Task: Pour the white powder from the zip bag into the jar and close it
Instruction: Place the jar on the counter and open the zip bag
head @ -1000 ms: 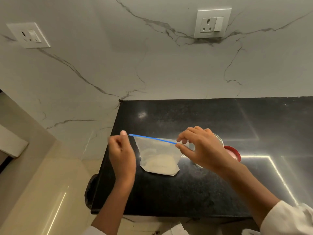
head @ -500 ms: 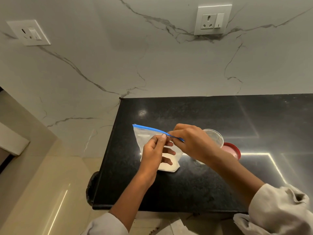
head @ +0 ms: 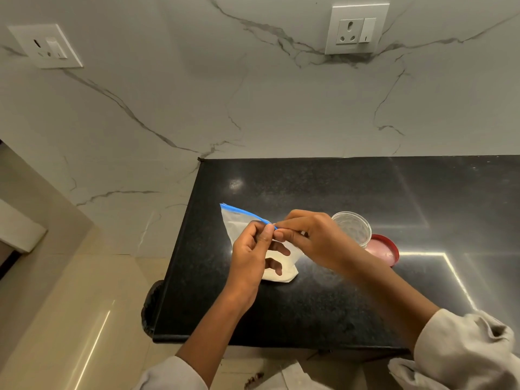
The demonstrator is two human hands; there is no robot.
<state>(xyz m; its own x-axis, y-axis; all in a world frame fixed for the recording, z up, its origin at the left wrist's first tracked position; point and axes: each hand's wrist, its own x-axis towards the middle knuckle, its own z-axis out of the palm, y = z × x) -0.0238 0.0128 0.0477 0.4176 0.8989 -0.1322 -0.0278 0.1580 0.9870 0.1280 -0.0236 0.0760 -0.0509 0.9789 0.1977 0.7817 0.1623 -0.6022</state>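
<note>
A clear zip bag (head: 235,224) with a blue zip strip stands on the black counter (head: 309,305); white powder lies in its bottom corner. My left hand (head: 251,253) and my right hand (head: 312,239) both pinch the blue strip at its right end, thumbs and forefingers close together. Just right of my right hand stands a clear jar (head: 353,227), open at the top. Its red lid (head: 384,249) lies flat on the counter beside it, on the near right.
The counter's left edge (head: 171,266) drops to a cream floor, with a dark round object (head: 150,308) below it. A marble wall behind carries two sockets (head: 356,29) (head: 46,46). White sleeves cover my forearms near the frame's bottom.
My left hand has moved right along the blue strip from its left end to meet my right hand. The bag's left corner now stands free. The jar and lid stayed put.
</note>
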